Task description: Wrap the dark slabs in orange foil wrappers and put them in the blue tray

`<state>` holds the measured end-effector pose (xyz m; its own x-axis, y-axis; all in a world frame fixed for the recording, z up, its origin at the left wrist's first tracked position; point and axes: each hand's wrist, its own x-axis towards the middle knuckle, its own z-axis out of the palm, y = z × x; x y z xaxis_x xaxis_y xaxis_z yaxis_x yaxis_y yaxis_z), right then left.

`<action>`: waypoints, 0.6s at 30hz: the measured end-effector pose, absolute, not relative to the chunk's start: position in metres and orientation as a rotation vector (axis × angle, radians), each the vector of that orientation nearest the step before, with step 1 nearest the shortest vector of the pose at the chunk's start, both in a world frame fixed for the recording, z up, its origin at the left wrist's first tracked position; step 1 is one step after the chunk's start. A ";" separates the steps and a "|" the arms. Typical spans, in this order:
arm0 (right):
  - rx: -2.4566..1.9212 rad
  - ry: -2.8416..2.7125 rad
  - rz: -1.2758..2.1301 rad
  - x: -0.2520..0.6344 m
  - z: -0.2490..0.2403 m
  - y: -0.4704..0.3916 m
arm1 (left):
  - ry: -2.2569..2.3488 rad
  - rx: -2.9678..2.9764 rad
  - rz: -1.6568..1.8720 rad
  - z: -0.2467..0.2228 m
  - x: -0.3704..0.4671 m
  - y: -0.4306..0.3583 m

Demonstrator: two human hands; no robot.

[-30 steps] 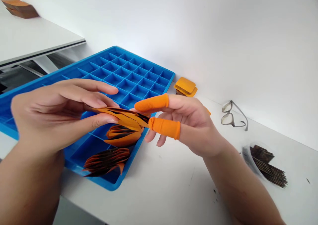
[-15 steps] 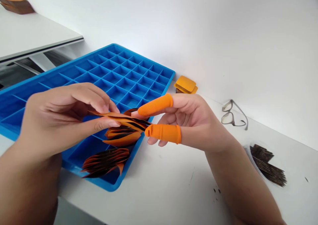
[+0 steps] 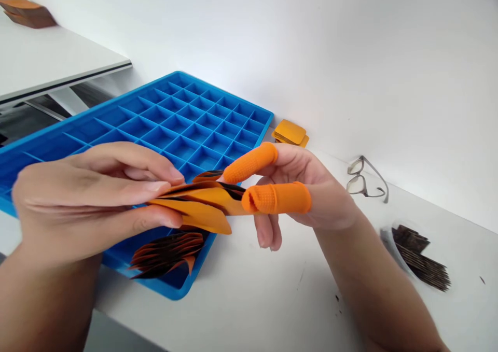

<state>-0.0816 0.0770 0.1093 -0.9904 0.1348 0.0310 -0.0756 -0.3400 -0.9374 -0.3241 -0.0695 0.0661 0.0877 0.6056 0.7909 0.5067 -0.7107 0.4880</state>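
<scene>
My left hand point(image 3: 97, 196) pinches the left end of a small bundle of orange-and-black sheets point(image 3: 206, 199) between thumb and fingers. The lowest orange sheet is fanned away from the others at its right end. My right hand point(image 3: 295, 191), with orange finger cots on its thumb and forefinger, is closed on the bundle's right end. Beneath the hands lies a blue compartment tray point(image 3: 187, 292). A stack of dark and orange sheets point(image 3: 169, 251) stands in its near corner compartment; another stack behind it is mostly hidden by the bundle.
Yellow-orange sheets point(image 3: 290, 131) are piled beside the tray by the wall. Glasses point(image 3: 363, 181) lie on the white table point(image 3: 264, 300). At right, a clear round container point(image 3: 389, 240) holds dark thin pieces point(image 3: 422, 258). A brown-orange stack point(image 3: 29, 14) sits on the white surface at far left.
The bundle has fanned apart, its lowest orange sheet now hanging separate. My left hand has shifted left a little and my right hand slightly right.
</scene>
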 end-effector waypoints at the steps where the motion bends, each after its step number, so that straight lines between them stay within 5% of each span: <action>1: -0.071 -1.721 2.478 -0.082 0.108 0.078 | 1.147 2.253 1.720 0.066 -0.323 -0.070; 18: -0.164 -1.604 2.350 -0.093 0.106 0.071 | 1.496 1.719 1.945 0.068 -0.294 -0.068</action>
